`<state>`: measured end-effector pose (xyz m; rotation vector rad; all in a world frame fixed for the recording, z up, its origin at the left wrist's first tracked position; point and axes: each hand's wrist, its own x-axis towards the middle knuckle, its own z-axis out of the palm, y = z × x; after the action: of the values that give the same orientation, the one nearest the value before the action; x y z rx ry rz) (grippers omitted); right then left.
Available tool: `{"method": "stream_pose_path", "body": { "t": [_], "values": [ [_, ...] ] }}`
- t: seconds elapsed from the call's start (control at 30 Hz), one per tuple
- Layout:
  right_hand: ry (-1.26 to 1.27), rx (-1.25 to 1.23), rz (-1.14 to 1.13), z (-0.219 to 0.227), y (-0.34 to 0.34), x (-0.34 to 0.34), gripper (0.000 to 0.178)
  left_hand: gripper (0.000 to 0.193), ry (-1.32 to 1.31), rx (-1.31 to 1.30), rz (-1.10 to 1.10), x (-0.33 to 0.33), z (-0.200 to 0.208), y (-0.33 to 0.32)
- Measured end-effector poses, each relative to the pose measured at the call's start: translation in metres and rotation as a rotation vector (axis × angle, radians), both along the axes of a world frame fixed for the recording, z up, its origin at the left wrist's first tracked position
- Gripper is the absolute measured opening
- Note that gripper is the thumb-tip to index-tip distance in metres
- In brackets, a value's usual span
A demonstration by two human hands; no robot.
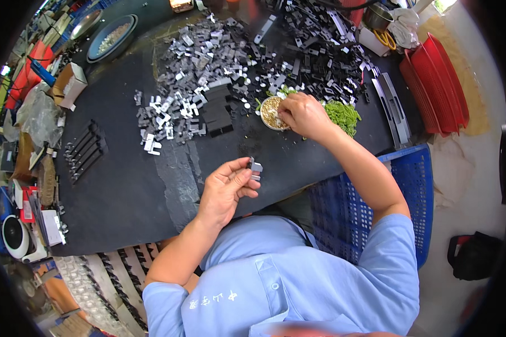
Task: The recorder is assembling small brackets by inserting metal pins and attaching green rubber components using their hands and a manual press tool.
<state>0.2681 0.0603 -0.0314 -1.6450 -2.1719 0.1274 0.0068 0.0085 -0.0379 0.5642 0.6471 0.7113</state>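
From my remote view, the small grey metal part [256, 167] is pinched between thumb and fingers of the left hand [225, 188], above the dark table [129, 191]. The right hand [305, 115] reaches into a round dish [272, 128] of gold-coloured pieces [271, 112]; I cannot tell whether its fingertips grip any. Green pieces [344, 117] lie just beside.
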Motion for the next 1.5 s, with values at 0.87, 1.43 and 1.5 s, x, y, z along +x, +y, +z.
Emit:
{"method": "stream_pose_path", "body": {
  "t": [0.87, 1.43, 1.5],
  "values": [
    [0.662, -0.094, 0.18, 0.039, -0.067, -0.074, 0.008, 0.023, -0.279, -0.141, 0.052, 0.006, -0.01, -0.002],
    [0.367, -0.308, 0.569, 0.051, -0.06, -0.054, 0.011, 0.027, 0.458, 0.871, -0.125, -0.005, 0.019, -0.012],
    [0.401, -0.278, 0.554, 0.049, -0.07, -0.055, 0.016, 0.029, 0.433, 0.811, -0.104, -0.006, 0.018, -0.016]
  ]
}}
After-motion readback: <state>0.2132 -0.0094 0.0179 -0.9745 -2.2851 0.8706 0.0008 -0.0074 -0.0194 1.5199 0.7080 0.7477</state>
